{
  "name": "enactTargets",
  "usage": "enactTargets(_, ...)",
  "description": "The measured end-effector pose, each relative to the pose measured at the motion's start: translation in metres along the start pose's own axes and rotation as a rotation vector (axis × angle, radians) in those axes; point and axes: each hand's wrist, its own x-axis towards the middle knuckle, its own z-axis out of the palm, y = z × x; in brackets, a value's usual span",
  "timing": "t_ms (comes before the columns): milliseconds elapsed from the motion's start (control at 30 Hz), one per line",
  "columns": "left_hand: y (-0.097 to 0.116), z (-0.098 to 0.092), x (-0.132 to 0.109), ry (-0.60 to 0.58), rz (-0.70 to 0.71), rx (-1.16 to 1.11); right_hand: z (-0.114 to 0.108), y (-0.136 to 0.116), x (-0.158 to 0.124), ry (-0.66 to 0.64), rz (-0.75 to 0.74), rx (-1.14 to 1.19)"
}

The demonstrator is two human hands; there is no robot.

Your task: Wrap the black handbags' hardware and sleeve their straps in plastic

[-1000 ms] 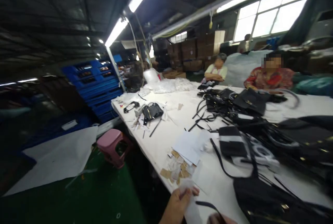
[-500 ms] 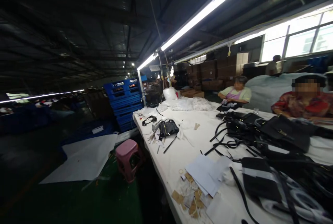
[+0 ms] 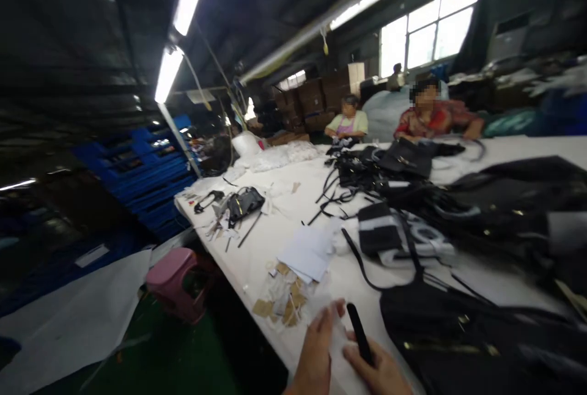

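Note:
At the bottom edge of the view my left hand (image 3: 316, 352) pinches a thin clear plastic wrapper (image 3: 337, 337) over the white table (image 3: 275, 230). My right hand (image 3: 378, 373) sits just to its right, fingers closed around a narrow black strap (image 3: 359, 332) that points up and away. A black bag (image 3: 463, 340) lies on the table right of both hands. Both hands are cut off by the frame's lower edge.
Black bags and straps (image 3: 403, 162) cover the table's right half. White paper sheets (image 3: 307, 251) and brown card tags (image 3: 279, 297) lie ahead of my hands. A pink stool (image 3: 172, 279) stands left of the table. Two seated people (image 3: 428, 114) work at the far side. Blue pallets (image 3: 142, 169) stand at left.
The view tilted up, hiding my hands half a second ago, then dropped back. My hands are in view again, the right one now gripping the black strap beside the wrapper.

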Motion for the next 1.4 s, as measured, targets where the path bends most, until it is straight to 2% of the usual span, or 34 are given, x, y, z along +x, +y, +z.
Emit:
enactTargets(67,-0.016,0.005,0.005,-0.017,0.032,0.012,-0.01,0.021,0.007,0.111,0.009,0.087)
enactTargets(167,-0.033,0.004,0.007,-0.068,-0.043,0.092,-0.023,0.041,0.017,0.25,-0.023,0.105)
enactTargets(267,-0.046,-0.009,0.002,-0.098,-0.122,0.18,-0.025,0.048,0.018,0.28,-0.119,-0.005)
enactTargets(333,-0.052,-0.022,-0.002,-0.078,-0.118,0.204,-0.019,0.049,0.013,0.268,-0.178,-0.065)
enactTargets(433,-0.051,-0.044,-0.008,0.011,-0.024,0.172,-0.004,0.049,-0.001,0.172,-0.128,-0.006)
enactTargets(500,-0.045,-0.058,-0.014,0.055,0.043,0.115,0.008,0.049,-0.01,0.067,-0.068,0.076)
enactTargets(567,-0.036,-0.072,-0.023,0.077,0.086,0.064,0.022,0.05,-0.019,0.016,-0.057,0.127)
enactTargets(767,-0.015,-0.123,-0.056,0.203,0.182,-0.054,0.074,0.048,-0.04,0.047,-0.198,0.19)
enactTargets(900,-0.007,-0.165,-0.075,0.264,0.239,-0.101,0.114,0.061,-0.055,0.175,-0.264,-0.009)
enactTargets(1000,-0.004,-0.187,-0.091,0.25,0.238,-0.109,0.141,0.079,-0.062,0.195,-0.295,-0.226)
enactTargets(1100,-0.005,-0.199,-0.109,0.196,0.213,-0.13,0.161,0.096,-0.061,0.124,-0.285,-0.259)
enactTargets(1267,-0.018,-0.21,-0.128,-0.088,0.069,-0.081,0.178,0.111,-0.061,0.12,-0.316,-0.248)
enactTargets(1333,-0.025,-0.215,-0.129,-0.096,0.042,-0.036,0.181,0.112,-0.065,0.127,-0.34,-0.277)
enactTargets(1400,-0.031,-0.221,-0.126,-0.038,0.046,-0.022,0.182,0.112,-0.07,0.112,-0.317,-0.251)
